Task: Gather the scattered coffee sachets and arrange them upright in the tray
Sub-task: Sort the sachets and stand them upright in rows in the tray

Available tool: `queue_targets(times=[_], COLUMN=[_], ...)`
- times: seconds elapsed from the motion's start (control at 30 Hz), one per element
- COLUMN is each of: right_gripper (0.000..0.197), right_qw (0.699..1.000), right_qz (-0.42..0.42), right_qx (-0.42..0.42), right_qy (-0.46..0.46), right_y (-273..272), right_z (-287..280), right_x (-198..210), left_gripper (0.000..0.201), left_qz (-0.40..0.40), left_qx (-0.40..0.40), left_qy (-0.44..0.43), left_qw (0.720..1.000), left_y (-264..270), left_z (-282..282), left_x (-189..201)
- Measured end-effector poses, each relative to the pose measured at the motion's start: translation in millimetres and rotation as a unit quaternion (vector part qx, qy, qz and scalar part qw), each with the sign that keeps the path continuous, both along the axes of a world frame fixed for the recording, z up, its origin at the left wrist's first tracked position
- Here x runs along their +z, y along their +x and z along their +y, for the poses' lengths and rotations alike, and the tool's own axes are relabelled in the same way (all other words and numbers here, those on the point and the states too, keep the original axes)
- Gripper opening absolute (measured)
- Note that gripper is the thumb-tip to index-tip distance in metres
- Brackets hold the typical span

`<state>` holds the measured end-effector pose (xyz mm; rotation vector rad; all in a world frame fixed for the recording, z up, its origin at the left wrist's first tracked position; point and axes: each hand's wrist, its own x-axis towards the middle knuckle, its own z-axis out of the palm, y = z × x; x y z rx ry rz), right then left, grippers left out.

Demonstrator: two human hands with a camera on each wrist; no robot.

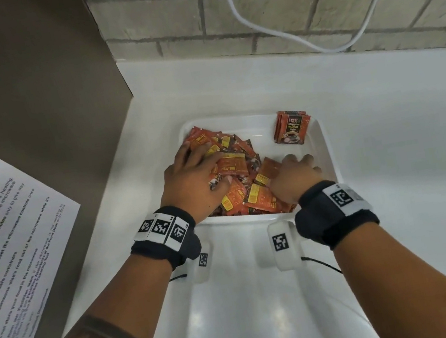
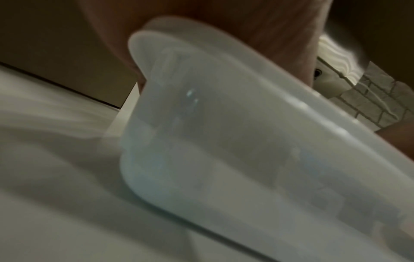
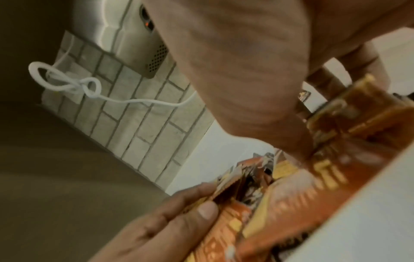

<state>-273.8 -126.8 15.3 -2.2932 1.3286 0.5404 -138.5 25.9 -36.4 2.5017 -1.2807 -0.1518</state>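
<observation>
On the white tabletop, nearest, both hands work in the white tray: the left hand spreads over the loose pile of coffee sachets, its thumb and fingers pinching some, while the right hand curls into the pile's near right side, its grip hidden. The sachets look light, thin and slippery, likely best pinched by their flat edges. Farther back, a small upright stack of sachets stands in the tray's far right corner.
</observation>
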Motion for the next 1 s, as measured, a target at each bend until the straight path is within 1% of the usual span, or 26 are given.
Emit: queue_targets(times=[0.07,0.13,0.2,0.3,0.37,0.47,0.53,0.57,0.63,0.67,0.77,0.87,0.9,0.93,1.0], right_gripper=[0.055,0.055,0.057,0.061,0.054,0.035,0.026,0.026,0.030,0.032,0.032,0.051,0.052,0.047,0.038], right_qw=[1.000,0.997,0.989,0.976,0.969,0.951,0.930,0.911,0.868,0.858,0.851,0.848,0.848,0.848,0.850], right_qz=[-0.025,-0.055,-0.099,-0.148,-0.169,-0.222,-0.267,-0.298,-0.353,-0.362,-0.375,-0.393,-0.395,-0.396,-0.403], right_qx=[-0.003,-0.022,-0.056,-0.095,-0.115,-0.129,-0.141,-0.152,-0.179,-0.192,-0.218,-0.238,-0.240,-0.234,-0.209], right_qy=[0.011,0.055,0.092,0.126,0.138,0.174,0.209,0.239,0.300,0.310,0.295,0.265,0.260,0.262,0.268], right_y=[5.7,12.2,18.0,20.3,20.9,23.7,25.1,25.6,27.0,28.5,35.3,41.1,41.9,41.8,39.4], right_z=[6.3,9.9,14.0,20.8,22.1,21.6,24.5,28.1,36.3,40.2,49.7,47.1,46.1,47.5,56.4], right_x=[-5.0,-13.1,-21.1,-20.7,-17.7,-12.7,-7.4,-4.9,-1.7,-0.5,-3.9,-24.2,-31.2,-31.6,-18.5], left_gripper=[0.059,0.058,0.060,0.062,0.068,0.086,0.093,0.094,0.090,0.086,0.075,0.066,0.065,0.064,0.063], left_qz=[0.006,0.007,0.006,0.017,0.032,0.040,0.040,0.035,0.024,0.022,0.011,-0.001,-0.002,-0.002,0.002], left_qx=[0.002,0.003,0.002,0.008,0.010,-0.004,-0.010,-0.013,-0.017,-0.017,-0.021,-0.025,-0.024,-0.024,-0.020], left_qy=[-0.010,-0.017,-0.035,-0.078,-0.089,-0.078,-0.059,-0.054,-0.057,-0.064,-0.074,-0.068,-0.066,-0.067,-0.074], left_qw=[1.000,1.000,0.999,0.997,0.995,0.996,0.997,0.998,0.998,0.998,0.997,0.997,0.998,0.997,0.997], left_y=[-0.3,-0.6,-1.3,-2.9,-3.7,-4.3,-4.6,-5.0,-6.4,-6.7,-7.8,-7.7,-7.4,-7.1,-6.7], left_z=[0.4,0.9,1.5,3.4,3.8,4.2,3.8,3.6,2.9,2.6,2.9,3.3,3.3,3.3,3.3], left_x=[-0.6,-0.7,0.0,2.5,4.6,8.2,8.6,8.3,8.0,7.9,7.1,5.4,4.7,4.4,4.3])
